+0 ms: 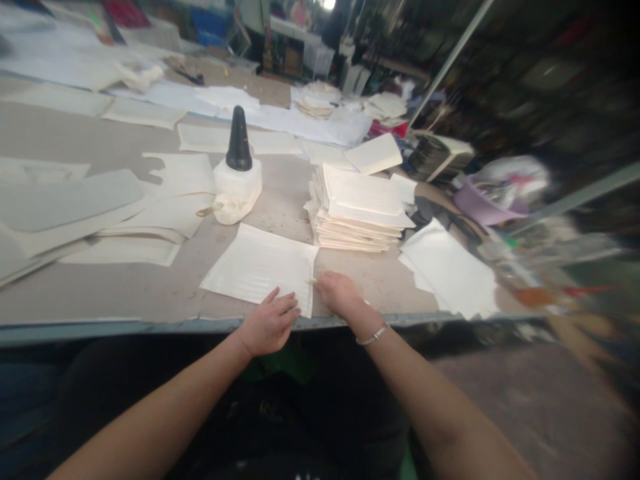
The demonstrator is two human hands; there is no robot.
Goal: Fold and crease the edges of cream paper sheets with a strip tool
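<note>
A white square fabric piece (260, 267) lies flat near the table's front edge. My left hand (270, 323) rests on its near right corner with fingers stretched flat. My right hand (339, 293) is curled at the piece's right edge, pinching a small pale object I cannot make out. Behind, a tall stack of similar white pieces (357, 210) stands on the table. A white glue bottle with a black cone nozzle (239, 170) stands to the back left.
More loose white sheets (450, 270) lie right of the stack, and larger pale pieces (75, 213) cover the left. The table edge (150, 327) runs in front of me. Clutter and a purple container (483, 207) sit at the right.
</note>
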